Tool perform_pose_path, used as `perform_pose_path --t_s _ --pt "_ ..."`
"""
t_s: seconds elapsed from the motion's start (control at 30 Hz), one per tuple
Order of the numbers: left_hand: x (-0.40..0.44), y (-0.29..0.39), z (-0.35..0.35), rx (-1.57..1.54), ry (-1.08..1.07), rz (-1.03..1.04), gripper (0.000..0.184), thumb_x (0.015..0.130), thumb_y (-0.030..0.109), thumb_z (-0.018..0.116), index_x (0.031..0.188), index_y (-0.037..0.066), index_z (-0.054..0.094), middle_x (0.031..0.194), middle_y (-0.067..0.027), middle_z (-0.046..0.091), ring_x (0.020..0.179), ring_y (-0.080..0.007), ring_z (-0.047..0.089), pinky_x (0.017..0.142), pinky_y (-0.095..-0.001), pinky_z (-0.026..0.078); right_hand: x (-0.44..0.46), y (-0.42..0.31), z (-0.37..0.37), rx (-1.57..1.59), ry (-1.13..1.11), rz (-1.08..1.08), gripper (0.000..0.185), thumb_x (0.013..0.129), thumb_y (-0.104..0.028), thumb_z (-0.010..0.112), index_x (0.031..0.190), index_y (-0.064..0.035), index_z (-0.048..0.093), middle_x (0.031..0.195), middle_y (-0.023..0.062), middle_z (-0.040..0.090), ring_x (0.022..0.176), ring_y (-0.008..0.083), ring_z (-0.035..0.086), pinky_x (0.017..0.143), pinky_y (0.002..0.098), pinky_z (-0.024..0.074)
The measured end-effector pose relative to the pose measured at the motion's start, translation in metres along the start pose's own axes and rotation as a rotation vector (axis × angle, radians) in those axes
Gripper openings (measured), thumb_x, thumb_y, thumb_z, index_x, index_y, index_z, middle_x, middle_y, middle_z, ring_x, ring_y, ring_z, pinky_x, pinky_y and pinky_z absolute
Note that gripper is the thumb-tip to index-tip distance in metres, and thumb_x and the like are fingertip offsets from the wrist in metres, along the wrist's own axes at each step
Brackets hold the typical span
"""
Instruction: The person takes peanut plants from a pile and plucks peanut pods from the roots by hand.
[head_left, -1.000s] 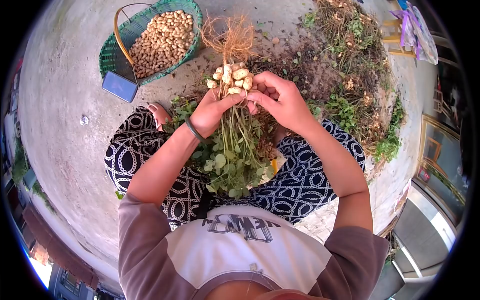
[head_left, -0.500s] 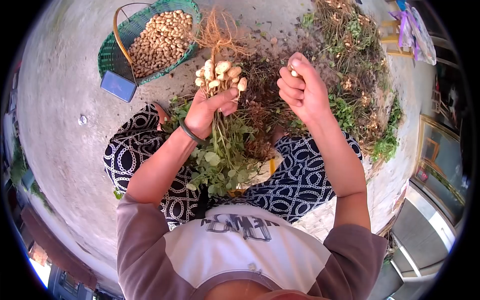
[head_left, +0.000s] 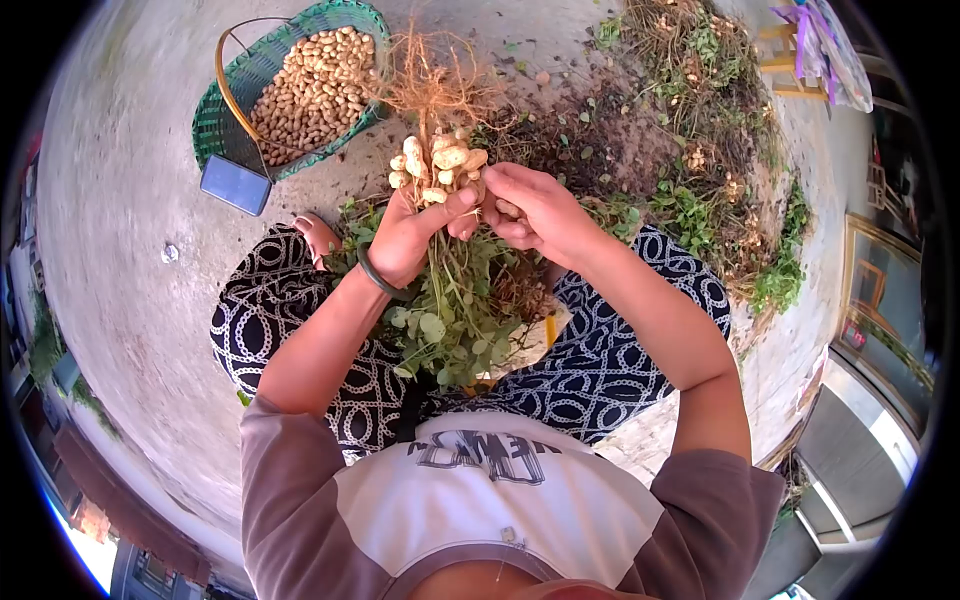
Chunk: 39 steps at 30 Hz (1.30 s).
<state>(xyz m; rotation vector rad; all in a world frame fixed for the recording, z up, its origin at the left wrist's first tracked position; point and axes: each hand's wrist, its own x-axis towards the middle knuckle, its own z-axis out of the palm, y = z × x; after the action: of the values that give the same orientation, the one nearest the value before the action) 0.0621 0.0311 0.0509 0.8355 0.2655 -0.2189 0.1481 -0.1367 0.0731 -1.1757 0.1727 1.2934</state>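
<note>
My left hand [head_left: 408, 240] is closed around the stems of an uprooted peanut plant [head_left: 440, 290], held with its thin brown roots upward and its green leaves hanging between my knees. A cluster of pale peanut pods [head_left: 450, 158] sticks out just above my left thumb. My right hand [head_left: 540, 215] is at the right side of that cluster, fingers curled, its fingertips beside my left thumb. A peanut [head_left: 508, 208] shows within the curled fingers of my right hand. What its fingertips pinch is partly hidden.
A green woven basket [head_left: 208, 125] holding many peanuts stands at the upper left, with a phone [head_left: 235, 185] at its near edge. Heaped peanut plants [head_left: 700, 140] lie at the right on the concrete floor [head_left: 130, 280]. A purple-and-clear bag [head_left: 820, 50] is at the far right.
My right hand has come left and inward, from apart in the air to the pod cluster. My left hand still grips the plant, and the pods have shifted slightly.
</note>
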Motion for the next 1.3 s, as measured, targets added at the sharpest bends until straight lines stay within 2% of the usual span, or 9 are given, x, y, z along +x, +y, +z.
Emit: perform_pose_path --t_s 0.2,0.47,0.57,0.63,0.7,0.83,0.97,1.13,1.3 --pt "-0.003 0.001 0.003 -0.062 -0.003 -0.034 0.017 0.099 0.015 0.055 0.109 0.002 0.056 0.075 0.0013 0.051 0.063 -0.0086 0.046 0.058 -0.0263 0.039 0.000 -0.001 0.001 0.043 0.030 0.015 0.020 0.101 -0.027 0.050 0.105 -0.0078 0.052 0.080 -0.0001 0.052 0.055 0.0042 0.039 0.044 0.0178 0.0231" --pt "-0.003 -0.005 0.007 -0.046 0.092 -0.040 0.015 0.099 0.018 0.053 0.104 0.003 0.056 0.073 0.0008 0.049 0.056 -0.0078 0.040 0.053 -0.0248 0.034 0.011 0.004 0.003 -0.804 0.519 -0.902 0.015 0.089 -0.012 0.068 0.091 -0.0014 0.057 0.069 0.0064 0.057 0.063 0.0101 0.053 0.056 0.0283 0.0435" --pt "-0.008 0.006 0.005 -0.006 -0.029 -0.063 0.018 0.099 0.016 0.053 0.110 0.003 0.056 0.072 0.0020 0.046 0.057 -0.0073 0.039 0.053 -0.0250 0.033 0.011 -0.011 -0.016 -0.766 0.708 -0.731 0.018 0.089 -0.013 0.068 0.086 -0.0015 0.054 0.066 0.0046 0.055 0.059 0.0110 0.051 0.056 0.0295 0.0435" --pt "-0.008 0.003 0.000 -0.006 -0.031 -0.024 0.021 0.100 0.014 0.051 0.116 0.002 0.056 0.072 0.0030 0.044 0.057 -0.0070 0.038 0.053 -0.0252 0.033 0.008 -0.024 -0.026 -0.144 0.393 -0.368 0.014 0.097 -0.018 0.059 0.094 -0.0072 0.050 0.072 -0.0022 0.047 0.054 0.0024 0.035 0.043 0.0200 0.0229" --pt "-0.006 -0.003 -0.004 -0.036 0.000 -0.010 0.021 0.099 0.013 0.051 0.116 0.002 0.057 0.074 0.0026 0.046 0.057 -0.0071 0.038 0.053 -0.0252 0.033 0.002 -0.019 -0.017 0.072 0.080 -0.274 0.014 0.099 -0.019 0.052 0.103 -0.0055 0.053 0.076 -0.0009 0.048 0.054 0.0041 0.035 0.044 0.0200 0.0231" --pt "-0.008 0.000 -0.009 -0.026 -0.051 -0.052 0.023 0.098 0.010 0.053 0.120 0.003 0.054 0.086 -0.0012 0.057 0.059 -0.0073 0.042 0.052 -0.0255 0.035 0.007 -0.006 -0.010 0.097 -0.080 -0.251 0.024 0.099 -0.020 0.052 0.117 -0.0048 0.053 0.082 0.0010 0.052 0.057 0.0058 0.041 0.045 0.0206 0.0250" --pt "-0.008 -0.002 -0.008 -0.018 0.020 -0.029 0.021 0.097 0.007 0.052 0.118 0.003 0.055 0.088 -0.0031 0.058 0.059 -0.0065 0.042 0.051 -0.0240 0.035 0.006 -0.014 0.001 -0.156 0.003 -0.207 0.020 0.091 -0.018 0.066 0.100 -0.0025 0.057 0.070 -0.0031 0.053 0.054 0.0045 0.043 0.047 0.0209 0.0263" --pt "-0.007 -0.005 -0.004 0.010 0.089 -0.058 0.018 0.097 0.005 0.051 0.114 0.003 0.055 0.088 -0.0048 0.058 0.057 -0.0060 0.042 0.049 -0.0224 0.034 0.009 -0.003 0.010 -0.778 0.352 -0.807 0.022 0.085 -0.013 0.072 0.089 -0.0003 0.054 0.070 0.0062 0.062 0.059 0.0076 0.057 0.052 0.0265 0.0431" --pt "-0.005 -0.007 0.002 -0.013 0.127 -0.031 0.015 0.097 0.007 0.052 0.111 0.003 0.056 0.082 -0.0031 0.056 0.054 -0.0058 0.039 0.048 -0.0232 0.032 0.012 0.001 0.007 -0.495 0.373 -0.588 0.020 0.088 -0.016 0.070 0.087 -0.0017 0.055 0.069 0.0020 0.059 0.054 0.0081 0.052 0.047 0.0244 0.0383"
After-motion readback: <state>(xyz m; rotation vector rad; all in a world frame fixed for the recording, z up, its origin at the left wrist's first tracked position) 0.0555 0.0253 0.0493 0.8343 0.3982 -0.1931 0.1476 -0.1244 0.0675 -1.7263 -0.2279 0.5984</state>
